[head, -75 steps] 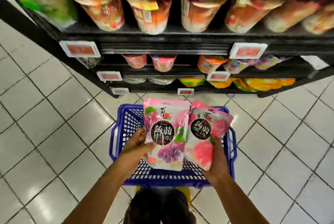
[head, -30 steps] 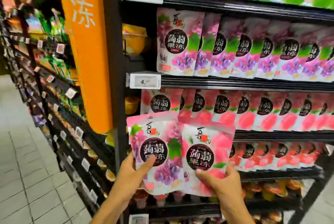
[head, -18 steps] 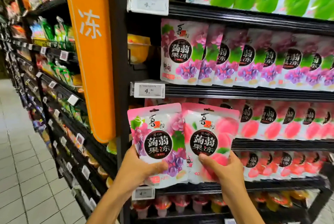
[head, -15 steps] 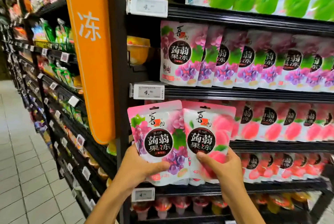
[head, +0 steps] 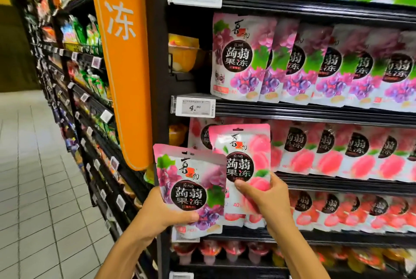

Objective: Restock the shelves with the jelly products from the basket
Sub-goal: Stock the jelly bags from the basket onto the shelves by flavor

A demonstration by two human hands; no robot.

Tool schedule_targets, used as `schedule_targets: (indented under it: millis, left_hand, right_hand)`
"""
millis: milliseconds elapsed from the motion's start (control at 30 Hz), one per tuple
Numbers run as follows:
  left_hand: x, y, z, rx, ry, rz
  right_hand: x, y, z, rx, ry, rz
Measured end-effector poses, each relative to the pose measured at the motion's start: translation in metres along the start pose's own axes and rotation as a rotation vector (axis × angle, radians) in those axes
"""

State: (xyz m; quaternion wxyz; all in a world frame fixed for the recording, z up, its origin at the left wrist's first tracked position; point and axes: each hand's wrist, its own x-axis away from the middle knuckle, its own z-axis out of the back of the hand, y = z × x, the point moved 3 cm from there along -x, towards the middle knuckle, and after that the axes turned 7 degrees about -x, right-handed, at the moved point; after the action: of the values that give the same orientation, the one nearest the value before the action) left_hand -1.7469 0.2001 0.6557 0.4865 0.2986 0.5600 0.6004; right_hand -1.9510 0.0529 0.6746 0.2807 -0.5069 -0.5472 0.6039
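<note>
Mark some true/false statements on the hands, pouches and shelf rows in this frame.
1. The left hand holds a grape pouch. True.
2. The right hand holds a green pouch. False: it holds a peach pouch.
3. The peach pouch is up in front of the peach row. True.
4. The grape row sits below the peach row. False: it is on the shelf above.
5. The price tag under the grape row reads 4.90. True.
</note>
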Motion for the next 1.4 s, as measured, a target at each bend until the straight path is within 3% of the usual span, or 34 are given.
schedule_targets:
  millis: [267,533,633,800,1033,1200,1400]
  left_hand:
    - [0.008,-0.012,0.021,-0.051,0.005,0.001]
    - [0.011,-0.015,0.034,-0.039,0.045,-0.032]
    - [0.013,-0.016,0.037,-0.023,0.068,-0.042]
    - [0.016,-0.017,0.037,0.012,0.071,-0.042]
    - [0.018,-0.021,0.032,0.027,0.083,-0.043]
    - [0.009,-0.019,0.026,0.039,0.155,-0.023]
    - [-0.011,-0.001,0.02,0.069,0.211,-0.021]
  right_hand:
    - [-0.029,0.004,-0.054,-0.004,-0.02,0.035]
    - [-0.046,-0.003,-0.1,0.054,0.134,0.214]
    - [-0.044,0.001,-0.111,0.104,0.119,0.231]
    - [-0.039,-0.001,-0.108,0.276,0.165,0.339]
    - [-0.03,0.003,-0.095,0.439,0.07,0.265]
    - [-0.021,0.011,-0.08,0.334,0.151,0.298]
    - [-0.039,0.004,-0.08,0.515,0.192,0.295]
